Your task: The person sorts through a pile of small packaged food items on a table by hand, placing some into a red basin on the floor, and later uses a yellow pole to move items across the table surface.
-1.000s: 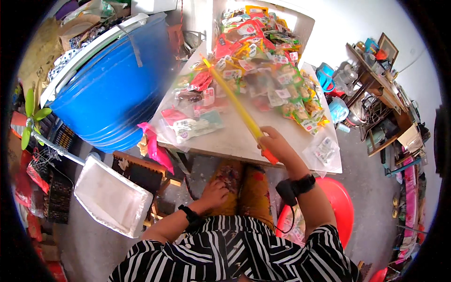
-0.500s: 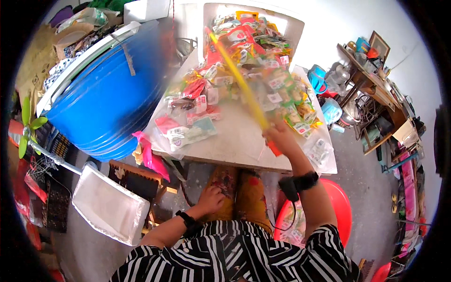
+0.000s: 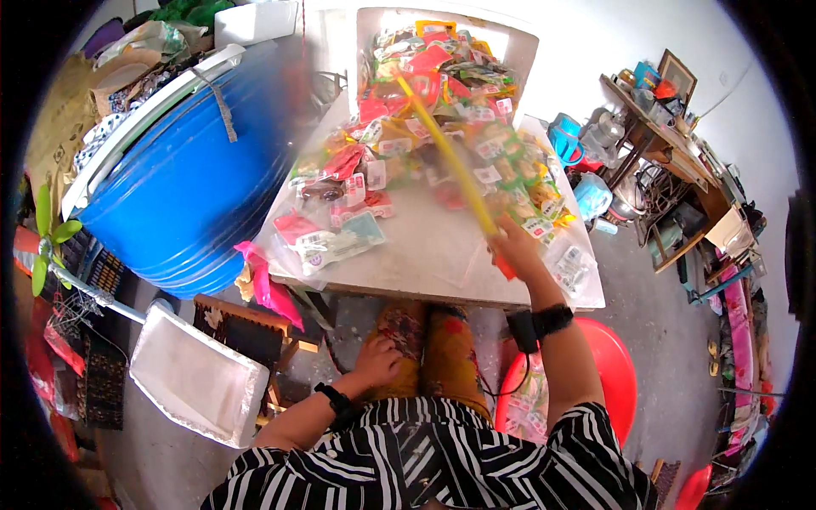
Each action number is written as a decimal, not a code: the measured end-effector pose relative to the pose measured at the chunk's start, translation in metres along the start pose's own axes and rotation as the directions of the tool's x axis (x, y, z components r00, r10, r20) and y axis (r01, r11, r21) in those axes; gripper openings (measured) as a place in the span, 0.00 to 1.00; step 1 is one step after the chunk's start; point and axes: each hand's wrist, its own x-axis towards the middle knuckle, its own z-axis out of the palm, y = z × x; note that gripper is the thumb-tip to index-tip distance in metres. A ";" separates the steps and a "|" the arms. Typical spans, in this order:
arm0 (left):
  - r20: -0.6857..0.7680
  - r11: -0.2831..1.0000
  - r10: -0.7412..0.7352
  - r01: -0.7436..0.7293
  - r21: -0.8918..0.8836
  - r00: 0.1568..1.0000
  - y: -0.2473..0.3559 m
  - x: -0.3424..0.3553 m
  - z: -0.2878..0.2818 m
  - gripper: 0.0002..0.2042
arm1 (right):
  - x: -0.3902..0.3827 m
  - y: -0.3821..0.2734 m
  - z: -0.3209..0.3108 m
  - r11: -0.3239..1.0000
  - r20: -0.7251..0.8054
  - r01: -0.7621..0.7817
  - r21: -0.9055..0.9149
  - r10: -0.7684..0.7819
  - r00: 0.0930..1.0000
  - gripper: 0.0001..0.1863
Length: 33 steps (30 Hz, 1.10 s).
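Observation:
My right hand [image 3: 515, 248] is closed round the lower end of a long yellow stick [image 3: 455, 163]. An orange-red tip of the stick shows below my fist. The stick slants away to the far left over a heap of small plastic packets [image 3: 489, 106] on the white table [image 3: 425, 255]. Some packets under it are blurred. At the table's near left lies a clear bag with a pink and pale packet [image 3: 357, 236], well away from either hand. My left hand [image 3: 376, 361] lies on my thigh, holding nothing, its fingers loosely apart.
A large blue tub [image 3: 191, 183] stands left of the table. Nearer are a white foam box [image 3: 197, 374] and a wooden chair [image 3: 242, 327]. By my right forearm is a red basin [image 3: 608, 378] holding packets. A cluttered wooden desk [image 3: 671, 149] stands along the right wall.
The stick's far end has shifted slightly right and nearer, and my right hand has moved a little right. The whole view has shifted slightly. My left hand stays on my thigh.

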 end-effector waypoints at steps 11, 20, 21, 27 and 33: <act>0.128 0.994 0.011 0.002 -0.105 0.992 0.013 0.015 -0.021 0.08 | -0.075 0.082 0.010 0.998 -0.051 -0.055 0.003 0.055 0.997 0.21; -0.165 0.978 0.161 -0.180 -0.107 0.973 -0.011 0.129 -0.129 0.10 | -0.109 0.106 0.009 0.993 -0.006 0.013 0.117 -0.012 1.000 0.24; -0.145 0.987 0.087 -0.105 -0.122 0.986 -0.015 0.142 -0.143 0.10 | -0.110 0.102 0.010 0.988 0.016 -0.038 0.149 0.036 0.999 0.24; -0.043 0.996 -0.083 0.082 -0.026 0.996 -0.066 0.230 -0.159 0.11 | -0.117 0.104 0.008 0.950 0.140 -0.185 0.252 0.154 0.978 0.23; -0.120 0.992 -0.119 0.123 0.023 0.986 -0.093 0.297 -0.142 0.14 | -0.137 0.107 0.016 0.837 0.179 -0.157 0.525 0.072 0.981 0.23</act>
